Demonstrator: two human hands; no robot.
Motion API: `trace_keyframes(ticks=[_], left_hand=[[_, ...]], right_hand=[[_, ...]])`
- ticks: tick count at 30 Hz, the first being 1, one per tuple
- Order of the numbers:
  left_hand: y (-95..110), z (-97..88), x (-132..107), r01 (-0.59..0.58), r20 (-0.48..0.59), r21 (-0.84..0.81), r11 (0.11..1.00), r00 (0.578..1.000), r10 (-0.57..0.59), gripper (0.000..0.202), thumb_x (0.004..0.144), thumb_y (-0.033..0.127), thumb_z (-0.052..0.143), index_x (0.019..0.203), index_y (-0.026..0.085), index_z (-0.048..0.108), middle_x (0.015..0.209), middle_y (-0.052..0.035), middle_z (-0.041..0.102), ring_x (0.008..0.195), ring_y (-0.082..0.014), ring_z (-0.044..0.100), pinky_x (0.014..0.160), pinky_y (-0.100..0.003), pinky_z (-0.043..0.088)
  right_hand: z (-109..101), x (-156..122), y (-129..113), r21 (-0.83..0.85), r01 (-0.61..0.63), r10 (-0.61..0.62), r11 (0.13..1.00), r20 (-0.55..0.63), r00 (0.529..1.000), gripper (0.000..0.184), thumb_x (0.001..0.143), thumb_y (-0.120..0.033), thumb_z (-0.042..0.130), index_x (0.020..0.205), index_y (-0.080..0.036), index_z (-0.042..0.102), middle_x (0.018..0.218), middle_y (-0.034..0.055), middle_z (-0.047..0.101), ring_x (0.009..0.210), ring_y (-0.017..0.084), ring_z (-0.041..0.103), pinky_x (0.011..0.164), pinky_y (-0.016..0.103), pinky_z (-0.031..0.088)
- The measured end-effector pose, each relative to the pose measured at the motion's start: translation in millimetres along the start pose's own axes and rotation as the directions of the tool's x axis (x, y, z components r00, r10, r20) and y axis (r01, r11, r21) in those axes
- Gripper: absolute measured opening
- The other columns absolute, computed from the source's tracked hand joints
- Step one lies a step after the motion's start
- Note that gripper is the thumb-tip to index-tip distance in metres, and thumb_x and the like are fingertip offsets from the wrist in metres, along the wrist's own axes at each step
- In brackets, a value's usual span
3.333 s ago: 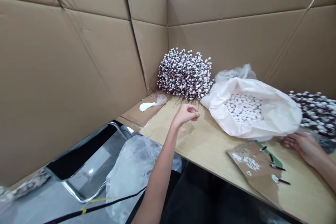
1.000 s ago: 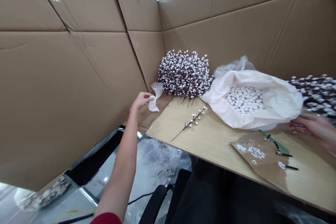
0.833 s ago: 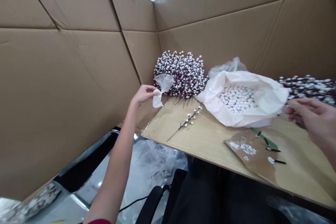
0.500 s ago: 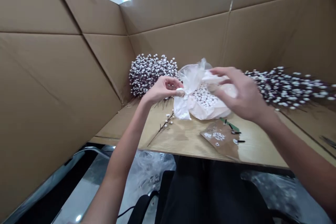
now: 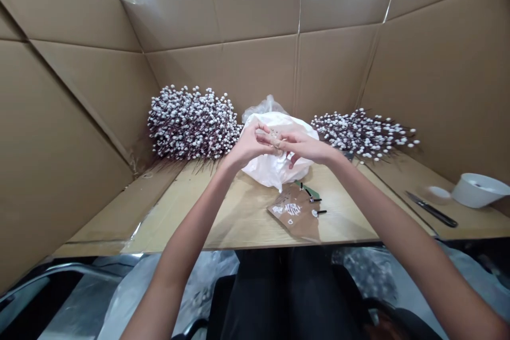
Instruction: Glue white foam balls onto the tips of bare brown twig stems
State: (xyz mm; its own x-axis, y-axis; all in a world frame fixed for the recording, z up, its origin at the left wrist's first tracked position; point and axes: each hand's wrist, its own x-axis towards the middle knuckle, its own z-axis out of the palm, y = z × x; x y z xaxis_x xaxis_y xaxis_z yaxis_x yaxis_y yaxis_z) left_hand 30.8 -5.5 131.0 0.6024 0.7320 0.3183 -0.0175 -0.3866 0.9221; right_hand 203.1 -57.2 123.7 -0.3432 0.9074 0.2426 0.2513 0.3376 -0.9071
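so, the left hand and the right hand meet at the middle of the view, fingers curled and closed, pinching a small tan scrap between them; what the scrap is made of is too small to tell. just below and behind the hands sits a white plastic bag, bunched and bulging, on the wood-toned surface. its mouth is hidden behind the hands, so its contents cannot be seen, and a clearer, crumpled plastic bag rises behind it. to the left of the white bag lies a dense bundle of white-budded branches, almost touching it, and to the right lies a looser bunch of white-budded branches. in front of the hands lies a torn kraft paper sheet with white bits and small black-tipped pieces on it. far to the right, a white bowl sits tilted just beside a black-handled knife; whatever is inside the bowl is too small to tell. cardboard walls stand around the surface.
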Motion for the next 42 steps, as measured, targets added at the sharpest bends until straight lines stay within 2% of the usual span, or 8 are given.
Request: trace_keyframes(ticks=[9,15,17,20,24,29,35,42], left_hand=[[-17,-0.2,-14,-0.078,-0.138,0.052,0.996,0.987,0.084,0.048,0.050,0.017,0.082,0.085,0.018,0.049,0.085,-0.0017,0.063,0.079,-0.0144,0.061,0.074,-0.029,0.050],[-48,-6.9,-24,-0.124,-0.486,0.113,0.986,0.858,0.164,0.028,0.070,0.036,0.071,0.066,0.018,0.050,0.064,0.0033,0.049,0.061,-0.0096,0.048,0.060,-0.023,0.041],[-61,-7.6,-25,-0.064,-0.437,0.034,0.997,0.896,0.073,0.027,0.074,0.042,0.065,0.067,0.017,0.055,0.066,0.0007,0.054,0.064,-0.0118,0.051,0.062,-0.024,0.042],[-74,-6.7,-26,0.089,-0.162,-0.131,0.987,0.981,-0.110,0.034,0.079,0.049,0.060,0.082,0.015,0.067,0.088,-0.0075,0.067,0.085,-0.0187,0.061,0.078,-0.030,0.048],[-73,-1.7,-26,0.160,0.070,-0.171,0.972,0.986,-0.150,0.031,0.078,0.042,0.067,0.094,0.016,0.070,0.103,-0.0093,0.069,0.098,-0.0205,0.061,0.093,-0.033,0.045],[-60,6.4,-21,0.079,0.002,-0.177,0.981,0.997,-0.080,0.021,0.074,0.031,0.074,0.092,0.020,0.071,0.097,-0.0018,0.069,0.091,-0.0132,0.061,0.084,-0.025,0.045],[-51,11.4,-8,0.024,-0.002,-0.213,0.977,1.000,-0.025,0.021,0.064,0.028,0.081,0.078,0.016,0.071,0.080,-0.0010,0.069,0.075,-0.0116,0.062,0.077,-0.025,0.049],[-49,7.1,-12,0.079,-0.037,-0.150,0.986,0.996,-0.086,0.018,0.067,0.026,0.076,0.083,0.018,0.074,0.092,-0.0045,0.072,0.081,-0.0134,0.064,0.077,-0.026,0.050]], right_hand=[[-1,10,27,0.158,0.082,-0.078,0.984,-0.032,0.996,0.032,0.072,-0.047,0.074,0.072,-0.017,0.063,0.068,-0.0003,0.059,0.062,0.010,0.054,0.057,0.024,0.045],[-1,16,39,0.251,0.208,-0.167,0.945,-0.176,0.970,0.026,0.073,-0.040,0.075,0.070,-0.018,0.062,0.081,0.0017,0.065,0.072,0.011,0.056,0.066,0.026,0.045],[0,17,43,0.289,0.229,-0.173,0.930,-0.204,0.963,0.025,0.072,-0.039,0.076,0.068,-0.019,0.061,0.094,0.0042,0.069,0.087,0.014,0.061,0.078,0.029,0.047],[3,17,49,0.334,0.224,-0.145,0.915,-0.246,0.959,0.025,0.069,-0.038,0.078,0.066,-0.020,0.061,0.101,0.0056,0.070,0.099,0.017,0.062,0.089,0.034,0.046],[6,14,53,0.398,0.189,-0.066,0.898,-0.303,0.951,0.030,0.062,-0.035,0.083,0.060,-0.019,0.058,0.103,0.0057,0.069,0.103,0.019,0.062,0.089,0.035,0.047],[7,12,56,0.443,0.187,-0.015,0.877,-0.364,0.931,0.029,0.054,-0.030,0.087,0.057,-0.019,0.060,0.097,0.0048,0.067,0.108,0.020,0.059,0.086,0.032,0.047],[3,10,58,0.471,0.157,0.038,0.868,-0.379,0.925,0.033,0.050,-0.037,0.088,0.060,-0.020,0.062,0.065,-0.0024,0.058,0.069,0.012,0.056,0.068,0.028,0.046],[-5,9,60,0.440,0.239,0.022,0.866,-0.511,0.859,0.037,0.055,-0.036,0.084,0.083,-0.024,0.063,0.083,-0.0001,0.060,0.074,0.013,0.056,0.066,0.028,0.048]])
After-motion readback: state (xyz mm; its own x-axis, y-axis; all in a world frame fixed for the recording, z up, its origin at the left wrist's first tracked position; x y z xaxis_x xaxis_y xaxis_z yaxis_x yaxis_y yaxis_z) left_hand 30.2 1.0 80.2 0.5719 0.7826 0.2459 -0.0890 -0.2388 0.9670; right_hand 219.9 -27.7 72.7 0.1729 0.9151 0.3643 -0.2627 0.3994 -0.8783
